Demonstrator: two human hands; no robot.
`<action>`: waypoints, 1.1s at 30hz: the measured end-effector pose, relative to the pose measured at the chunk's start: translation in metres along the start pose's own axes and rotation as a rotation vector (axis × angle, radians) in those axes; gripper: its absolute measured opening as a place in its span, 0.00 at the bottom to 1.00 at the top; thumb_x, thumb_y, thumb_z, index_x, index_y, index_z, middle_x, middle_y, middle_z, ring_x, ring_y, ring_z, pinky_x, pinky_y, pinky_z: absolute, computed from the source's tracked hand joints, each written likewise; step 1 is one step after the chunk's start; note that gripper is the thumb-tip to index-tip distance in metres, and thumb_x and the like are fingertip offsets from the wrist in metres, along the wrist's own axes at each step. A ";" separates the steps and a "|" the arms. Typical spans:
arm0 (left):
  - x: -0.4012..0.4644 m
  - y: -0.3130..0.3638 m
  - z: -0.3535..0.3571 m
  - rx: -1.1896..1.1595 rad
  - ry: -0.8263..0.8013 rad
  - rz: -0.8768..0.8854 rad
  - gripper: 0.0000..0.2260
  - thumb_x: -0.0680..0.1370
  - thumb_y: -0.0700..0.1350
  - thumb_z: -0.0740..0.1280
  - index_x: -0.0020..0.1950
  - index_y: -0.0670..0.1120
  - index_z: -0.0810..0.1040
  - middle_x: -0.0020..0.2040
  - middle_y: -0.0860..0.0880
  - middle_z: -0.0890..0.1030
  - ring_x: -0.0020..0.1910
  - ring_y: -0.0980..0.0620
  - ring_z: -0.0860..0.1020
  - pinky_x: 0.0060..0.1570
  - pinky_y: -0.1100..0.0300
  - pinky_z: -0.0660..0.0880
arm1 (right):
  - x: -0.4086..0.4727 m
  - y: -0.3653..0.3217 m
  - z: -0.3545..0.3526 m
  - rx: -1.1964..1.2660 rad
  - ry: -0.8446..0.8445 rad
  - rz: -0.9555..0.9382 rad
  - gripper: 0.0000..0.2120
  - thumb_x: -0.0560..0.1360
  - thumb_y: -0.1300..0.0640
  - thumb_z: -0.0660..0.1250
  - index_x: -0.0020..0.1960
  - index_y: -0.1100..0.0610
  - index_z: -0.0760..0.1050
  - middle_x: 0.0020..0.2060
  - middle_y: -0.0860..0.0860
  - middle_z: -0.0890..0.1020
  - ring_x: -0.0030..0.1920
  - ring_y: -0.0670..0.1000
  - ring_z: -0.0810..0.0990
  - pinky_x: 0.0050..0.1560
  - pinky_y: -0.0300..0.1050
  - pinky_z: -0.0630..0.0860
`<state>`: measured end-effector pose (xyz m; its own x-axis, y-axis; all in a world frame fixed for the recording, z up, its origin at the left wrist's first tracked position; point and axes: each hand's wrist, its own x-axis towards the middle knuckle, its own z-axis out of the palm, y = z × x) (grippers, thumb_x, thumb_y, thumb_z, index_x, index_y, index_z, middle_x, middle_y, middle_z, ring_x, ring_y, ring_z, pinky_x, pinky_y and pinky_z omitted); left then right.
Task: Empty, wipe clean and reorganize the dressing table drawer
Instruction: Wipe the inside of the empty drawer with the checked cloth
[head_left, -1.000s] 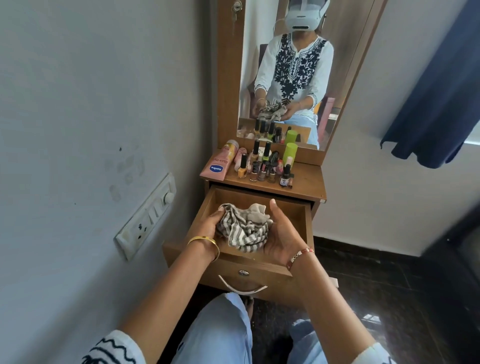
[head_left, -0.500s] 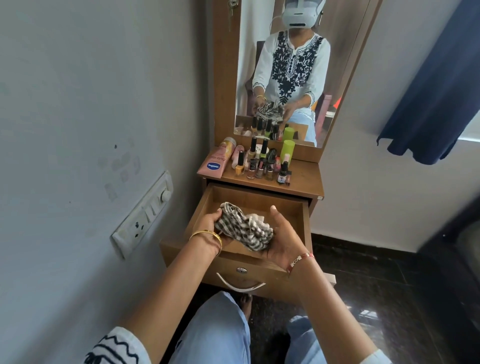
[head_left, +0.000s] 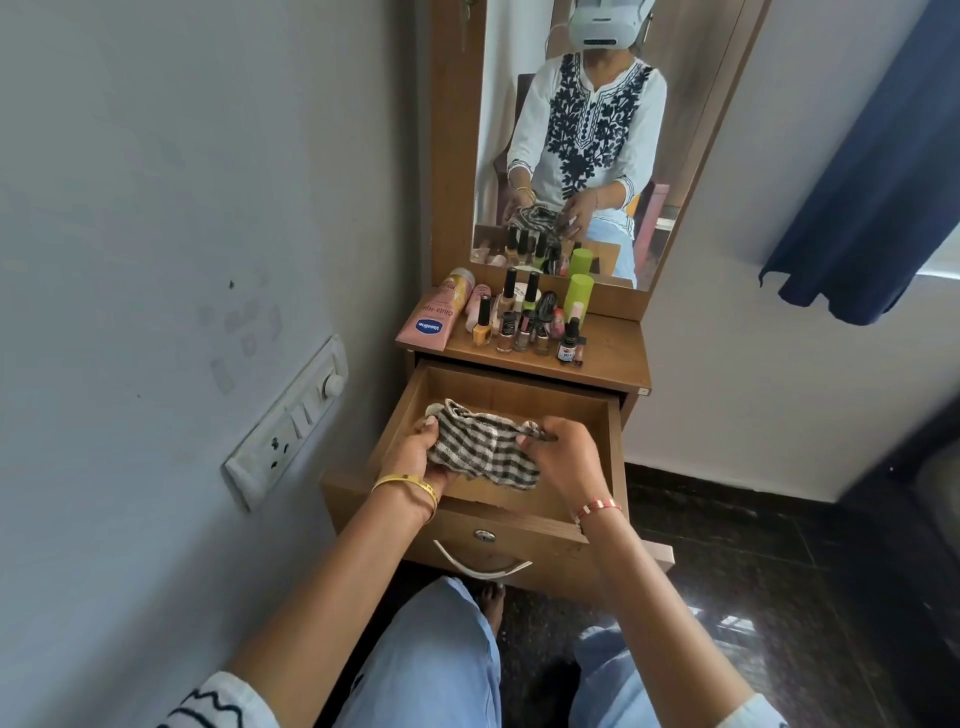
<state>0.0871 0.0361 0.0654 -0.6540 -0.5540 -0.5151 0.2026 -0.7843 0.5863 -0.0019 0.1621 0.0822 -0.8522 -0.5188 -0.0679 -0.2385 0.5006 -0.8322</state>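
The wooden drawer (head_left: 566, 400) of the dressing table is pulled out, and its visible bottom is bare wood. Over the drawer I hold a grey-and-white striped cloth (head_left: 483, 447) stretched between both hands. My left hand (head_left: 423, 454) grips its left end from below, thumb on top. My right hand (head_left: 563, 457) pinches its right end with curled fingers. On the tabletop (head_left: 613, 348) behind the drawer stand several nail polish bottles (head_left: 511, 330), a pink lotion tube (head_left: 434, 317) and a green cylinder (head_left: 578, 296).
A mirror (head_left: 587, 135) rises behind the tabletop and reflects me. A grey wall with a switchboard (head_left: 288, 421) runs close on the left. A dark blue curtain (head_left: 878, 171) hangs at the right. My knees are below the drawer's metal handle (head_left: 480, 566), over a dark floor.
The cloth was bunched between my cupped palms; now it is pulled out sideways. My right hand turned over and pinches its right end, while my left keeps the other end.
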 end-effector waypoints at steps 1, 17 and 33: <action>0.000 0.001 -0.001 0.003 -0.023 0.021 0.06 0.79 0.39 0.59 0.46 0.41 0.75 0.49 0.43 0.78 0.54 0.42 0.75 0.43 0.46 0.75 | 0.001 -0.002 -0.001 -0.023 0.042 -0.032 0.04 0.75 0.59 0.66 0.42 0.57 0.74 0.40 0.50 0.80 0.43 0.50 0.78 0.35 0.35 0.72; 0.000 0.008 -0.028 0.593 -0.078 0.183 0.09 0.77 0.38 0.59 0.52 0.45 0.77 0.43 0.45 0.80 0.38 0.48 0.80 0.34 0.56 0.81 | 0.006 -0.008 -0.012 0.652 -0.140 0.019 0.07 0.78 0.63 0.61 0.44 0.56 0.77 0.41 0.50 0.83 0.41 0.47 0.81 0.47 0.41 0.77; -0.001 0.010 -0.014 0.908 -0.282 0.434 0.05 0.75 0.53 0.65 0.44 0.55 0.80 0.43 0.56 0.83 0.46 0.57 0.81 0.41 0.68 0.75 | 0.017 -0.021 -0.016 0.759 -0.104 0.046 0.06 0.78 0.61 0.61 0.47 0.55 0.76 0.43 0.52 0.83 0.43 0.49 0.82 0.49 0.46 0.80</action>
<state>0.0999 0.0251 0.0627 -0.8259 -0.5614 -0.0521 -0.0869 0.0355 0.9956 -0.0186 0.1538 0.1072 -0.7962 -0.5906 -0.1316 0.2133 -0.0704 -0.9745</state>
